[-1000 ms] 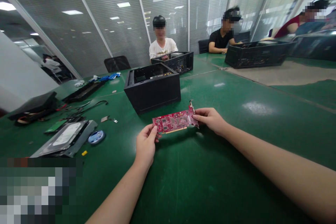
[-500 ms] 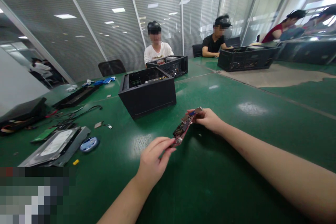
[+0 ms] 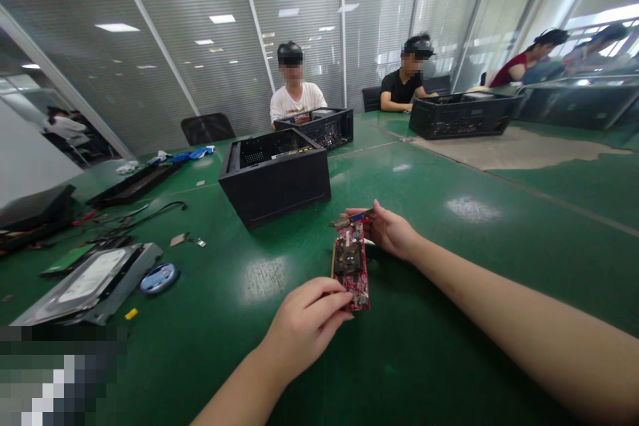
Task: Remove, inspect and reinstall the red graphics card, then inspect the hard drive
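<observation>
A red graphics card with a dark cooler at its middle is held above the green table. My left hand pinches its near end between thumb and fingers. At the far end, my right hand grips the card by its metal bracket, with the blue connector beside the fingers. The component side faces up toward me. Beyond the hands stands a black computer case, its top side uncovered.
Left lie a hard drive, a round blue object, a yellow piece and tangled cables. A second case stands behind the first. Across the table sit a person in white and a person in black.
The graphics card has been turned from nearly edge-on so its component face shows. My left hand has moved slightly right and nearer; my right hand stays at the bracket end.
</observation>
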Demonstrator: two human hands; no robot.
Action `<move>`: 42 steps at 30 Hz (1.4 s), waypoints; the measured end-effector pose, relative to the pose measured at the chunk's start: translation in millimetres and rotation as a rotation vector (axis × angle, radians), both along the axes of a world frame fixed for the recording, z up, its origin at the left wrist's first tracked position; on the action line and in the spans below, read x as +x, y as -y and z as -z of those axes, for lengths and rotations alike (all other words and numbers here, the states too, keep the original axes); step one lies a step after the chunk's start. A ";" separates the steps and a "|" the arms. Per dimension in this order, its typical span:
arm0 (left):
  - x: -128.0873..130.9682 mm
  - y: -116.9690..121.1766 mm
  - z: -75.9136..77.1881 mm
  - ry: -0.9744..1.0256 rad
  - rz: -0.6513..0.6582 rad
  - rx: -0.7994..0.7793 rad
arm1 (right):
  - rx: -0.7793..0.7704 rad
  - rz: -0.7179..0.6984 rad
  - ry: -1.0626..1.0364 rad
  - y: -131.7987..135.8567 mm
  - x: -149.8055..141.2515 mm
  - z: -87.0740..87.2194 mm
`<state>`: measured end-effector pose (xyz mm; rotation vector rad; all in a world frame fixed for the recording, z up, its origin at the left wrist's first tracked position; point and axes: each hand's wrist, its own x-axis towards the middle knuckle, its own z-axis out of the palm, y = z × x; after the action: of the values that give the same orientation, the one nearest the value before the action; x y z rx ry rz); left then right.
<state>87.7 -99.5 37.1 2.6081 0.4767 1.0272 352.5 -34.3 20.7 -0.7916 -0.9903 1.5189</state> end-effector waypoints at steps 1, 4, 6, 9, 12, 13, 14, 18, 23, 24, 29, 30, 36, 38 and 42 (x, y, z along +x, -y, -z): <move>-0.3 -0.3 0.4 -0.006 -0.002 -0.003 | 0.004 -0.003 -0.006 0.1 0.1 0.0; -1.2 -1.6 1.4 -0.020 -0.005 0.002 | 0.014 -0.009 -0.015 0.1 1.1 0.7; -1.0 -2.1 2.0 -0.023 -0.005 0.008 | 0.024 -0.005 -0.001 -0.3 2.0 1.6; 0.3 -1.7 2.3 -0.021 -0.005 0.012 | 0.042 0.000 0.031 -1.5 2.8 3.3; 1.1 -1.8 0.8 -0.004 -0.039 0.016 | 0.083 0.053 0.072 -2.3 3.9 5.1; 0.8 -2.6 -0.1 0.009 -0.067 0.009 | 0.107 0.094 0.107 -2.4 4.6 5.7; 0.0 -4.2 -1.1 0.029 -0.105 -0.007 | 0.136 0.144 0.155 -2.3 5.6 6.0; -8.1 -20.2 -1.9 0.160 -0.366 -0.190 | 0.233 0.360 0.425 0.0 9.4 6.1; -24.2 -51.8 13.7 0.445 -0.621 -0.687 | 0.342 0.330 0.645 3.5 5.7 8.5; -26.8 -57.0 18.0 0.493 -0.632 -0.759 | 0.361 0.303 0.669 3.7 4.2 10.0; -31.7 -68.3 30.8 0.545 -0.630 -0.859 | 0.360 0.279 0.768 2.2 0.3 16.8; -31.3 -68.2 30.8 0.548 -0.627 -0.866 | 0.350 0.277 0.763 1.7 0.4 17.1; -30.3 -66.6 28.1 0.540 -0.625 -0.880 | 0.306 0.259 0.688 0.5 0.3 15.1; -31.2 -68.0 29.5 0.533 -0.630 -0.882 | 0.269 0.235 0.631 -0.2 -0.2 16.0; -32.4 -70.6 33.1 0.528 -0.647 -0.888 | 0.213 0.149 0.580 -2.7 0.0 19.9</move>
<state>55.3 -28.9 4.0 1.3527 1.3050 1.2310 352.5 -31.6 0.7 -1.1532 -1.4530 1.0470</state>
